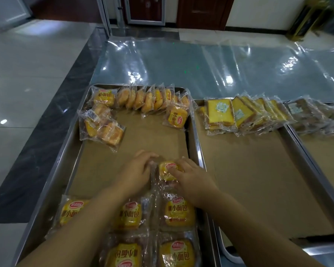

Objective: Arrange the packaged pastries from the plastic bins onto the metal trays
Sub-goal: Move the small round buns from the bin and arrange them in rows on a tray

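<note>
Head view: left hand (137, 170) and right hand (191, 178) both pinch one packaged pastry (168, 170) lying mid-near on the left metal tray (196, 132). It is probably light, soft and slippery-wrapped, so hold its sides gently.

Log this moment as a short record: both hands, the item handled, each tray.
left tray: paper-lined, bread packs at far and near ends
packaged pastry: mid-tray, between both hands
left hand: on its left wrapper edge, grip unclear
right hand: grips it, thumb on top
middle tray: cake slice packs rowed at far end
right tray: darker packs at far end
</note>
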Tool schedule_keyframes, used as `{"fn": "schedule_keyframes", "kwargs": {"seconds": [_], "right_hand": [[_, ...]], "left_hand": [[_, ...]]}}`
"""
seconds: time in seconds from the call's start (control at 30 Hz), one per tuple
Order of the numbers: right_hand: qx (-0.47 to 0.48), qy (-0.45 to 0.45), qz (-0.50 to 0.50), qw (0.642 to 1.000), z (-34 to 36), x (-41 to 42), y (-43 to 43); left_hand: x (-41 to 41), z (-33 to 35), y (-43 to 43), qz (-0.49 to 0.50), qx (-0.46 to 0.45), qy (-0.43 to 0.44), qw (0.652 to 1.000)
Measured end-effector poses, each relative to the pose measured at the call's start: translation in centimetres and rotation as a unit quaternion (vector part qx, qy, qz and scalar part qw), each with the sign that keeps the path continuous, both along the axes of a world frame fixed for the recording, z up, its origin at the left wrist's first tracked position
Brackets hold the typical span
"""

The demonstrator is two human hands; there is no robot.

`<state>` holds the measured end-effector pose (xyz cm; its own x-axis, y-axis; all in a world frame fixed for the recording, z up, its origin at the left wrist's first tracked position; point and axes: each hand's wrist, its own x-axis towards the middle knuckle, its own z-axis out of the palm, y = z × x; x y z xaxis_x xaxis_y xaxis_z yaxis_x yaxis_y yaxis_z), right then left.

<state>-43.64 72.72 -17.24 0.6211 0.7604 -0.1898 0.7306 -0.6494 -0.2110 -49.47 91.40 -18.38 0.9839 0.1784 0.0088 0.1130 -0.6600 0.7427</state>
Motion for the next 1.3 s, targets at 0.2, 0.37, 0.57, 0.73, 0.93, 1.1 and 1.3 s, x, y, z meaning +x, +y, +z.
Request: {"fn": "schedule_keyframes", "kwargs": {"seconds": [0.2, 0.37, 0.57, 0.73, 0.93, 1.1, 1.3], "right_hand": [[0.004, -0.022, -0.011, 1.000, 0.2, 1.0, -0.7], [0.096, 0.029, -0.064, 0.993, 1.9, 3.4, -0.7], [0.120, 0.007, -0.140, 0.983, 2.9, 6.9, -1.1], [0.133, 0.007, -0.165, 0.977, 3.1, 7.8, -1.5], [0.162, 0.029, -0.185, 0.969, 2.8, 7.7, -1.5], [0.190, 0.028, -0.190, 0.963, 2.3, 6.8, -1.0], [0.215, -0.002, -0.193, 0.957, 2.0, 5.4, 0.0]], "left_hand": [[4.4, 1.4, 1.9, 0.000, 0.060, 0.003, 0.998], [9.6, 2.2, 1.2, -0.042, 0.106, -0.015, 0.993], [16.0, 2.7, 0.2, -0.061, 0.185, -0.022, 0.980], [18.1, 2.7, 0.1, -0.082, 0.283, -0.003, 0.956], [16.5, 2.9, 0.4, -0.016, 0.271, -0.008, 0.963], [11.7, 3.3, 2.1, 0.042, 0.146, -0.003, 0.988], [4.7, 3.5, 4.5, 0.162, -0.001, 0.012, 0.987]]}}
